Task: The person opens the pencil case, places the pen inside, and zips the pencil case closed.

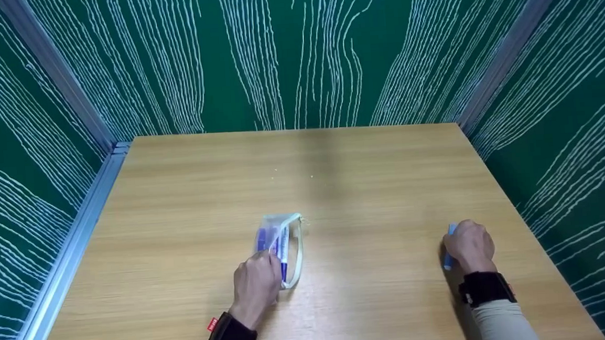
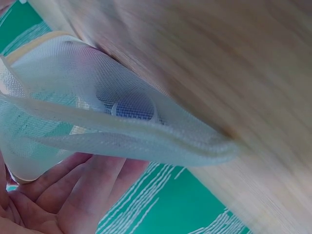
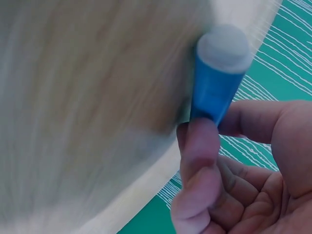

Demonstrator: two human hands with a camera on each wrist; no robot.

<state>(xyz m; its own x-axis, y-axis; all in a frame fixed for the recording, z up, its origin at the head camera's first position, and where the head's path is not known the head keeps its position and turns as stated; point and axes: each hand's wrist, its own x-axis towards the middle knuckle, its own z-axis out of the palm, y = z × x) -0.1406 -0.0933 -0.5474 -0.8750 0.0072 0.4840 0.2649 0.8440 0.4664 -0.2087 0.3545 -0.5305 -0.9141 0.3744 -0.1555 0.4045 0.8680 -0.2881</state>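
Note:
My left hand (image 1: 257, 283) grips a whitish mesh pouch (image 1: 279, 220) by its near left side, left of the table's middle. In the head view, purple and white markers (image 1: 284, 244) show inside the pouch. The left wrist view shows the pouch's rim (image 2: 146, 129) sagging apart, with the fingers (image 2: 92, 190) behind the mesh. Far to the right, my right hand (image 1: 470, 246) pinches a blue stick-shaped thing (image 3: 214, 90) between thumb and fingers. Its pale grey end (image 3: 225, 48) points away from the palm; the other end is hidden by the fingers.
Both hands are over a wood-grain table (image 1: 367, 197). A few tiny white specks (image 1: 312, 177) lie toward its back. Green panels (image 1: 213, 91) with white wavy lines stand behind and at both sides, framed by metal posts (image 1: 59, 64).

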